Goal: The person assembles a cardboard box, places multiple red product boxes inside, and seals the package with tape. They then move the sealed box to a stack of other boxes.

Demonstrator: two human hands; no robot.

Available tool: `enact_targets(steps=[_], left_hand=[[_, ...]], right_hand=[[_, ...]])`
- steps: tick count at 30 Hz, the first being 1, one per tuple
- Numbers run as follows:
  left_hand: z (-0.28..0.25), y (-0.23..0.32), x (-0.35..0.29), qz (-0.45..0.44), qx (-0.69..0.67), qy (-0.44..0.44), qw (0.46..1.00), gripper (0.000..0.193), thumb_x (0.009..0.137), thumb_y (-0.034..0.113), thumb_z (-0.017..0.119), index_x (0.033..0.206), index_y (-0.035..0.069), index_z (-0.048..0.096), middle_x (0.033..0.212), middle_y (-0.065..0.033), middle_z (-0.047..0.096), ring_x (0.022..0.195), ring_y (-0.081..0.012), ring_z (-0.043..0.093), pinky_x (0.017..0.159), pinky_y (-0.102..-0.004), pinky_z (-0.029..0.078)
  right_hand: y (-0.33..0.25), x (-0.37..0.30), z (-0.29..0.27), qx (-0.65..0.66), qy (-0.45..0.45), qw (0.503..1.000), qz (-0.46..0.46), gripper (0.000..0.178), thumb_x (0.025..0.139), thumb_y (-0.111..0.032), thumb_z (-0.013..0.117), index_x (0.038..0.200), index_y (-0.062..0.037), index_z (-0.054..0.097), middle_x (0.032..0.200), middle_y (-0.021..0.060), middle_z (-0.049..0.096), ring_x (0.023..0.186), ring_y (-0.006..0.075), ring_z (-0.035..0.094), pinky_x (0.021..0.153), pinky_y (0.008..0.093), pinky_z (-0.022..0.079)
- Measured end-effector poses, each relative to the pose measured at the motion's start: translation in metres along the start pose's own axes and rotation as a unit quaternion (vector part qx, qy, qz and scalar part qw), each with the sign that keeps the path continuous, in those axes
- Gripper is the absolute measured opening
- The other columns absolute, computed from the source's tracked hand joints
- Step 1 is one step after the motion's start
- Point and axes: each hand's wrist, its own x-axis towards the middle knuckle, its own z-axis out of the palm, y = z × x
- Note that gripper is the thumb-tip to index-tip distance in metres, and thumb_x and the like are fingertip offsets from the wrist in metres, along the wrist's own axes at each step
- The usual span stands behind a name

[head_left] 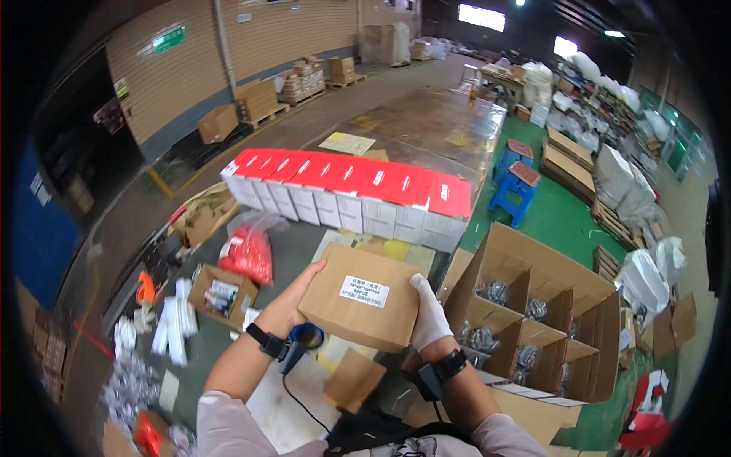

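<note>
A closed brown cardboard box (346,324) with a white printed label on top is held up in front of me, slightly tilted. My bare left hand (299,295) is closed on its left side. My right hand (432,316), in a white glove, grips the right side. Just beyond it, a row of several red-topped white boxes (335,174) stands side by side across the table. To the right is a large open carton (533,259) split by cardboard dividers, with plastic-wrapped parts (481,339) in its compartments. Dark straps with small devices circle both wrists.
Left on the table are a bag of red pieces (249,254), a small open box (199,293) of tubes or markers, white strips (177,324) and a heap of clear-bagged parts (137,388). A brown cardboard piece (354,379) lies below the held box. Blue stools (512,194) stand beyond the carton.
</note>
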Motion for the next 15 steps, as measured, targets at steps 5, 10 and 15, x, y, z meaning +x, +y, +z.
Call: enact_targets(steps=[5, 10, 15], left_hand=[[-0.032, 0.026, 0.093, -0.049, 0.015, 0.011, 0.999, 0.064, 0.091, 0.058, 0.049, 0.133, 0.010, 0.052, 0.128, -0.0112, 0.058, 0.117, -0.0234, 0.055, 0.096, -0.0384, 0.045], [-0.021, 0.033, 0.071, 0.066, 0.072, 0.004, 0.995, 0.064, 0.091, 0.049, 0.054, 0.137, 0.005, 0.047, 0.134, -0.0107, 0.053, 0.122, -0.0212, 0.051, 0.100, -0.0358, 0.041], [0.041, 0.036, -0.042, 0.352, 0.300, -0.047, 0.885, 0.068, 0.085, 0.032, 0.064, 0.138, -0.002, 0.039, 0.133, -0.0125, 0.050, 0.120, -0.0225, 0.051, 0.099, -0.0347, 0.041]], right_hand=[[-0.003, 0.087, -0.010, -0.031, 0.083, 0.996, -0.031, 0.052, 0.089, -0.048, 0.058, 0.124, -0.0098, 0.055, 0.116, 0.0077, 0.062, 0.103, 0.0253, 0.061, 0.090, 0.0419, 0.051], [-0.014, 0.064, 0.018, -0.043, 0.095, 0.994, -0.032, 0.056, 0.091, -0.047, 0.054, 0.132, -0.0091, 0.048, 0.126, 0.0084, 0.055, 0.112, 0.0224, 0.056, 0.093, 0.0396, 0.048], [-0.029, -0.018, -0.006, -0.171, -0.089, 0.945, -0.265, 0.093, 0.085, -0.066, 0.056, 0.150, -0.0074, 0.024, 0.145, 0.0070, 0.038, 0.132, 0.0172, 0.035, 0.109, 0.0347, 0.030]])
